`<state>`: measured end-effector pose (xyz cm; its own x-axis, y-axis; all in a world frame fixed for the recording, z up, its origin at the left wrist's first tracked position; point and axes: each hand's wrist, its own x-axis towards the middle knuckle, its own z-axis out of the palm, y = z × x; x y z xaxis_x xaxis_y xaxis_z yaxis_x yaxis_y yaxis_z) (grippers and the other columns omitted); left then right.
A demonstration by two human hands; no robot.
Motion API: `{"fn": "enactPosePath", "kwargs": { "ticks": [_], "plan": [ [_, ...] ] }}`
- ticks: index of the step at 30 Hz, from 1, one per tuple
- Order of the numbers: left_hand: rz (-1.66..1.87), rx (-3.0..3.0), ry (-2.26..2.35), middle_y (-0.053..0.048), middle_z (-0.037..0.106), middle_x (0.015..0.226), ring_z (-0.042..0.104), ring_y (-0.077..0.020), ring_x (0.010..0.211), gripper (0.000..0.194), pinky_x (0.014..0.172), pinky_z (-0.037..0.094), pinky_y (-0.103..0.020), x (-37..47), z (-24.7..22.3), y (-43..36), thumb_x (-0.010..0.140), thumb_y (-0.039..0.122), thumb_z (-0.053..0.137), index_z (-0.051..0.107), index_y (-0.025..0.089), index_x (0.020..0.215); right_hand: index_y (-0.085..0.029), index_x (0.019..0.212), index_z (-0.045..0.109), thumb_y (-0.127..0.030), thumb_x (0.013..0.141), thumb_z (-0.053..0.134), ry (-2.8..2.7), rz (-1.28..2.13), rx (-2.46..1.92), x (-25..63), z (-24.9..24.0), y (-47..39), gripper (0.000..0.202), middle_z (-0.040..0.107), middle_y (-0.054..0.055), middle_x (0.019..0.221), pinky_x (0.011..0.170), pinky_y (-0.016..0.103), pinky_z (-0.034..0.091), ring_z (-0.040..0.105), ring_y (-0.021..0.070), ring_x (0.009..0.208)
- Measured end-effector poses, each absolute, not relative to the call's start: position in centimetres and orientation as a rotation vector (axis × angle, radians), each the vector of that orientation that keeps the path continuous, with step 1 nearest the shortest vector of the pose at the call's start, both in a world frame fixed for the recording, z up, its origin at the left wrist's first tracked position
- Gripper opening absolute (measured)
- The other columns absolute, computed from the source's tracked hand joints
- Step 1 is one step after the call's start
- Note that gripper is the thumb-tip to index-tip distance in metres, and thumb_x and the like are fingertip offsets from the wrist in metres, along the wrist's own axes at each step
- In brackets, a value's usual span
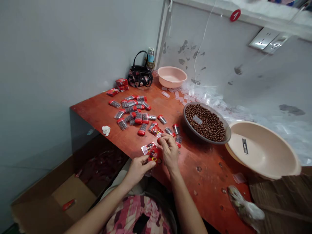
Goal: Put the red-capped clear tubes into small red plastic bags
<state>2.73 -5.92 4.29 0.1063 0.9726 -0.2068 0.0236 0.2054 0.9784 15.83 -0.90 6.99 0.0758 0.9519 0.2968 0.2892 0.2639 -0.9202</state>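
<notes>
At the near edge of the table, my left hand (139, 169) pinches a shiny red printed packet (152, 153) between thumb and fingers. Close by on its right, my right hand (170, 152) has its fingers closed, and a small red piece (159, 140) shows at the fingertips; the rest of it is hidden. Another red printed wrapper (156, 130) lies just beyond the hands. Past that, several clear containers (138, 117) with red ends and dark round balls inside lie in a loose pile. A few more, such as the container (176, 129), rest near my right hand.
A grey basin (227, 138) of brown balls holds a small clear container (197, 120). Beside it are a large beige basin (268, 149) and scattered clear containers (214, 100). A pink basin (172, 78) and handbag (140, 76) stand at the back. Lower left is a cardboard box (73, 191).
</notes>
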Motion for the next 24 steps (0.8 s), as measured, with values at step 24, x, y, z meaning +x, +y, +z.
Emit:
{"fn": "enactPosePath", "kwargs": {
  "ticks": [24],
  "plan": [
    [1.303,0.545,1.062,0.001,0.055,0.054,0.048,-0.0090,0.048,0.021,0.044,0.034,-0.020,3.8,4.4,-4.1,0.062,0.030,0.066,0.058,0.011,0.061,-0.013,0.076,0.055,-0.025,0.069,0.063,-0.857,1.418,-1.211,13.7,3.8,-6.8,0.016,0.061,-0.001,0.057,0.046,0.020,0.046,0.056,0.0098,0.044]
  ]
}}
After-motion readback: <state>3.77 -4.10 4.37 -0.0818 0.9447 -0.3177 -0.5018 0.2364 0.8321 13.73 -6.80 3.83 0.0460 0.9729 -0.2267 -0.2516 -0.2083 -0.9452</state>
